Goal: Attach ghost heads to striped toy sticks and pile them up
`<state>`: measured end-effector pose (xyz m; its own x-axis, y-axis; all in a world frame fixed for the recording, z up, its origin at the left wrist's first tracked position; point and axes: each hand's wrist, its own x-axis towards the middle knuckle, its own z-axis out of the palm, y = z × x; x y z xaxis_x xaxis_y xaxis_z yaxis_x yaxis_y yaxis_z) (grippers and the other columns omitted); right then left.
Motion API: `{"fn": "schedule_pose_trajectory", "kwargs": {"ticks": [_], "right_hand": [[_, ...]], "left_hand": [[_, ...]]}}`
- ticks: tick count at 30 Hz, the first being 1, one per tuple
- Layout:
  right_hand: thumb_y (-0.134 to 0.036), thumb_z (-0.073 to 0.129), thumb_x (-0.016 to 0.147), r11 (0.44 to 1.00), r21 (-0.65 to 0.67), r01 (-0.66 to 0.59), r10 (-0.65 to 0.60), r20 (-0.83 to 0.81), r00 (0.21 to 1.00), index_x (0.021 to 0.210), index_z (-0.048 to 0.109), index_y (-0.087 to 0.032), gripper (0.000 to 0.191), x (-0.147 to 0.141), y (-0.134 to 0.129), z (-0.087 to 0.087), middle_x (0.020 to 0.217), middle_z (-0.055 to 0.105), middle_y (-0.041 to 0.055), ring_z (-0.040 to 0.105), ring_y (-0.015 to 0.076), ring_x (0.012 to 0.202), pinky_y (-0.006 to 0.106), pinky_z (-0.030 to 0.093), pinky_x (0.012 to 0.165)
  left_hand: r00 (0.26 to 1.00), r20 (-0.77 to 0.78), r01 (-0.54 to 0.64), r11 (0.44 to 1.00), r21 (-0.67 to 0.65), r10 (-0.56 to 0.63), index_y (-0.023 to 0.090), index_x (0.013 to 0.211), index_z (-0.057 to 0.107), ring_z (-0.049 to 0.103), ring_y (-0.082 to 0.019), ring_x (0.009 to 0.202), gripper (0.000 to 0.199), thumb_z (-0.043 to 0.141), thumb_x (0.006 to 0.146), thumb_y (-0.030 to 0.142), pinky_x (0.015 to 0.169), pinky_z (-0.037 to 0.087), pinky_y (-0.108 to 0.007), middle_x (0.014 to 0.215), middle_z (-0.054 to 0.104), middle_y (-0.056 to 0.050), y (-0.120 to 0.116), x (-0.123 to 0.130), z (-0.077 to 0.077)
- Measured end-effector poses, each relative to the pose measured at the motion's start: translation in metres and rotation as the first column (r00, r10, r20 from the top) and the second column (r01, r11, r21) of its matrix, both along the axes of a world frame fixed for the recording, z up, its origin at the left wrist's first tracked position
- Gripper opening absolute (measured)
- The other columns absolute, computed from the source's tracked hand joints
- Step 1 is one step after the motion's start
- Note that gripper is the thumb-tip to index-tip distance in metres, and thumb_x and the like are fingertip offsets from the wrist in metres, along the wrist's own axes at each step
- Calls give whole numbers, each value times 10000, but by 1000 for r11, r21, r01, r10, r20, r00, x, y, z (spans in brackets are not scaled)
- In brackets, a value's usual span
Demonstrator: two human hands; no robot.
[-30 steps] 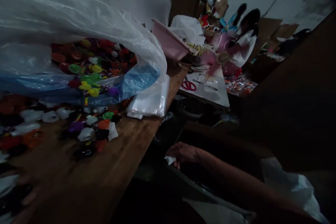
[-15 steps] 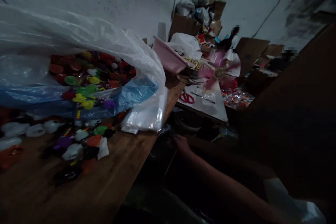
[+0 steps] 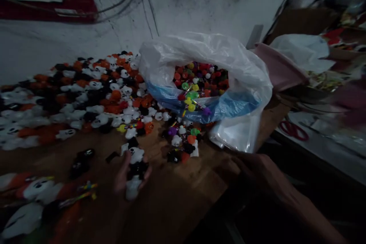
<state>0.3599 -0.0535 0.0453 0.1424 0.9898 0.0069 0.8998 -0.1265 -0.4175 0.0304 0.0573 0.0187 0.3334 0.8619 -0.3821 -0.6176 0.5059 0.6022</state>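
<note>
- Nearest, in front of the big plastic bag [image 3: 246, 66] and far to its left, lies a bunch of toys [image 3: 24, 219]. A sleeve might catch it.
- The left hand [image 3: 122, 177] is in front of the bag, a bit left. It curls around small black and white toys [image 3: 137, 169]. They sit loosely, so a tilt could make one slip out.
- The right hand [image 3: 261, 164] is in front of the bag's right end. It is too dark to tell if it holds anything.
- Clear packets [image 3: 236, 135] lie just in front of the bag, on its right, near the table edge. That arm could knock them off.
- A few bright toys [image 3: 191, 105] rest over the bag's front lip. A bump could make them drop.
- Left of the bag is a big toy heap [image 3: 94, 95]. It might slide if poked.
</note>
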Motion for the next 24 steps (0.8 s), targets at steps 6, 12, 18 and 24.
{"fn": "schedule_pose_trajectory", "kwargs": {"ticks": [6,12,18,24], "right_hand": [[-262,382,920,906,310,-289,293,34,956,924,610,-170,245,-56,85,4,859,609,60,548,140,718,251,365,642],[-213,400,891,916,212,-341,245,379,893,752,583,-190,232,-78,130,34,764,585,17,516,113,633,256,264,550],[-199,446,857,892,103,-440,324,535,780,784,604,-208,174,-108,153,36,811,613,35,543,147,718,257,296,579],[-150,451,844,801,119,-587,421,586,693,1065,613,-169,274,-111,162,-8,1060,591,136,505,233,1035,333,376,868]], "left_hand": [[999,-46,-20,996,89,25,174,1074,501,554,-131,471,299,509,860,382,260,352,-163,758,597,-43,-1,2,-4],[993,-19,-113,989,99,116,181,1083,523,552,-133,470,334,476,869,433,264,342,-160,699,564,-19,1,-10,-1],[985,100,-150,982,115,139,199,1051,518,509,-119,486,307,428,890,444,289,358,-170,698,498,2,5,-11,-8],[978,173,-134,989,67,121,174,959,519,526,-115,482,244,507,851,393,283,357,-162,684,497,2,3,-11,-4]]}}
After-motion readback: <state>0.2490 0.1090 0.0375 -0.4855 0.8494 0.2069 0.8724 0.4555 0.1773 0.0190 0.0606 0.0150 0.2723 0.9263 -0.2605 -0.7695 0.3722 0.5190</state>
